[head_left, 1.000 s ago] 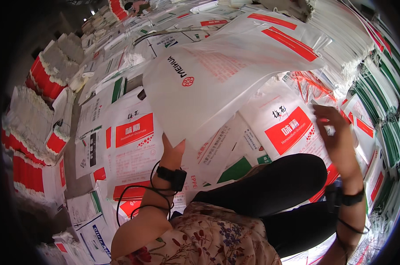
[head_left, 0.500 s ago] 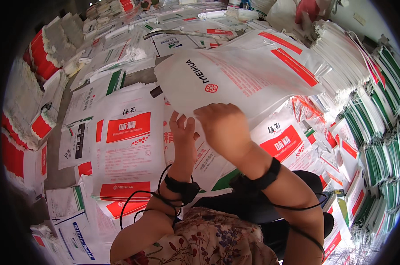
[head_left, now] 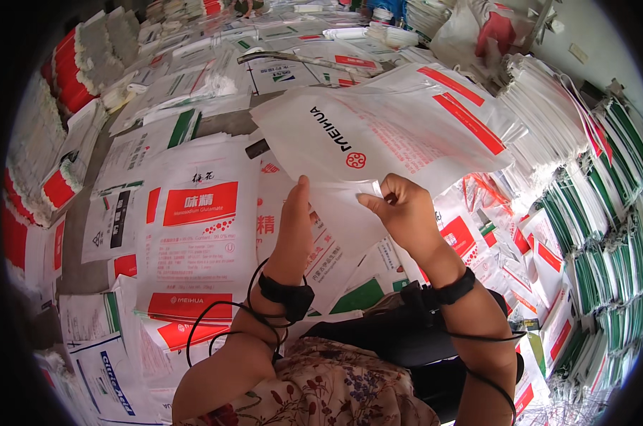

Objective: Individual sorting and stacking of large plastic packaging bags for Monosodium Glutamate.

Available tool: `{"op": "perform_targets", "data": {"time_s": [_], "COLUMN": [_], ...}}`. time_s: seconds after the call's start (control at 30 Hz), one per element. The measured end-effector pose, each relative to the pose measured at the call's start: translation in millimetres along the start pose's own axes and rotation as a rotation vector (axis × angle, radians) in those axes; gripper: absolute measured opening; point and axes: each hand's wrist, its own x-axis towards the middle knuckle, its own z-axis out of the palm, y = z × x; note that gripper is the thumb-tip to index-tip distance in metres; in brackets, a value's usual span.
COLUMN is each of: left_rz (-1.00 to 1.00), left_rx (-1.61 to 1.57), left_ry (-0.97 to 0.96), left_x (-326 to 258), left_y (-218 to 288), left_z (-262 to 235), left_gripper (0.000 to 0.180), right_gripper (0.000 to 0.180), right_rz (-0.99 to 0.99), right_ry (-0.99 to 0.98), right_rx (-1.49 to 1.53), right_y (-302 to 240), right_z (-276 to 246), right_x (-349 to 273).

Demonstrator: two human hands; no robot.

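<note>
A white woven sack [head_left: 413, 135] with red bands and black lettering lies slantwise before me, its near edge lifted. My right hand [head_left: 406, 211] pinches that edge between thumb and bent fingers. My left hand [head_left: 294, 224] is upright at the same edge, to the left, its tip meeting the sack. Its other fingers are mostly hidden behind the palm, so its grip is unclear. Under both hands lie more printed white sacks [head_left: 328, 248]. Left of my left hand, a flat sack with a red panel [head_left: 200, 238] tops a pile.
Tall stacks of folded green-and-white sacks [head_left: 609, 263] rise at the right, with white ones [head_left: 548, 117] behind. Red-and-white stacks [head_left: 69, 74] stand at the left. A long thin rod [head_left: 293, 55] lies across sacks farther off. Black cables [head_left: 211, 307] loop around my left forearm.
My right hand has turned and moved right, from a blurred position over the edge to a pinch on it. The left hand has turned edge-on, and the sack's near edge has shifted slightly right.
</note>
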Motion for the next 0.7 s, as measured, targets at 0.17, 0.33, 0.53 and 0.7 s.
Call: {"op": "perform_targets", "data": {"time_s": [0.17,0.33,0.53,0.7], "left_rz": [0.129,0.047,0.042,0.048], "left_rx": [0.042,0.165,0.191,0.159], "left_ry": [-0.182,-0.094,-0.061,-0.071], "left_x": [15.0,15.8,25.8,28.2], "left_y": [-16.8,-28.5,-36.0,-39.8], "left_z": [-16.9,-22.2,-35.0,-32.8], "left_gripper": [0.049,0.043,0.035,0.033], "right_gripper": [0.037,0.025,0.04,0.03], "right_rz": [0.166,0.208,-0.46,-0.868], "right_ry": [0.008,0.408,0.514,0.057], "right_rx": [0.259,0.112,-0.503,-0.812], "right_y": [22.8,44.5,27.3,15.9], "right_z": [5.0,-21.9,-42.5,-5.9], "right_x": [-1.1,16.9,16.4,-23.3]}}
